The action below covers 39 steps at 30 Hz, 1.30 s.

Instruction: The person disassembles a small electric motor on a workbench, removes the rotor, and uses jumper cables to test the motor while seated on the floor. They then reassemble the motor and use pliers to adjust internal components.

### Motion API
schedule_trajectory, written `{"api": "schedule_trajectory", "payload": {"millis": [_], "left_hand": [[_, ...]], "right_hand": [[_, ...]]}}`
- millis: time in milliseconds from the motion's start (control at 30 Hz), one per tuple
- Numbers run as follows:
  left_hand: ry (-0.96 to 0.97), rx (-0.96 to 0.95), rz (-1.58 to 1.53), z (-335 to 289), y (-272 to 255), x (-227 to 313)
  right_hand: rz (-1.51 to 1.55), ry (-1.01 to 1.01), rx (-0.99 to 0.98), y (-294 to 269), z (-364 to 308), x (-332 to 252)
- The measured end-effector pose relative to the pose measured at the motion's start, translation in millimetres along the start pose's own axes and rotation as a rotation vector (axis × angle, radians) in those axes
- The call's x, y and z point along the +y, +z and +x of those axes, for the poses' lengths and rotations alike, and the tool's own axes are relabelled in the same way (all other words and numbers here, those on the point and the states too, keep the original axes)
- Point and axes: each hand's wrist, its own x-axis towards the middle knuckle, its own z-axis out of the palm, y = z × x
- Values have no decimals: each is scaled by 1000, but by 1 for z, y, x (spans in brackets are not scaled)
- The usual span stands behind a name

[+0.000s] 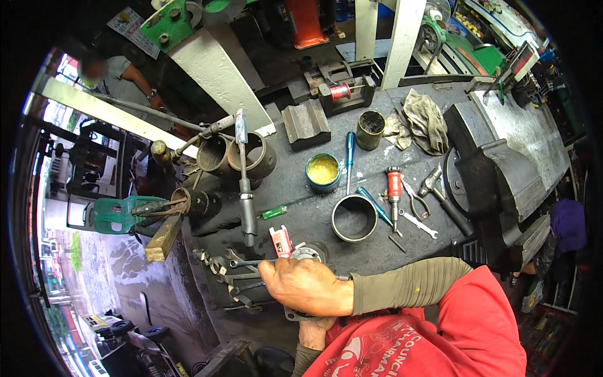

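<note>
My right hand (306, 287) is closed in a fist over a round metal part (308, 252) with a flanged top, near the bench's front edge. Whatever lies inside that fist is hidden. Below it, my left hand (318, 329) is mostly covered by the right hand and the part. Its fingers do not show; it lies against the part's lower flange (295, 313). Several wrenches (242, 264) lie just left of my right hand, one reaching up to it. A small red and white box (280, 241) stands behind the fist.
On the dark bench are an open metal ring (354, 218), a tin of yellow grease (323, 170), screwdrivers (350, 154), pliers (416, 200), a hammer (445, 200) and rags (425, 122). A vise (457, 176) stands right. Pipe sections (251, 155) stand left; a person (125, 78) is beyond.
</note>
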Motion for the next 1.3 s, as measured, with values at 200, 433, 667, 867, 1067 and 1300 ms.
{"api": "schedule_trajectory", "payload": {"millis": [200, 433, 667, 867, 1067, 1300], "left_hand": [[33, 78, -14, 6, 19, 9], [402, -165, 213, -92, 55, 17], [1572, 182, 1704, -64, 98, -25], [1391, 322, 1789, -17, 111, -15], [1214, 288, 1998, -18, 124, -3], [1322, 73, 1903, 18, 89, -6]], "right_hand": [[16, -79, 89, -2, -12, 6], [-6, -119, 64, -5, -13, 5], [141, -101, -18, -8, -15, 7], [131, -118, -63, -17, -6, 9], [184, -213, -129, -22, -8, 4], [-224, -43, -85, -29, -53, -5]]}}
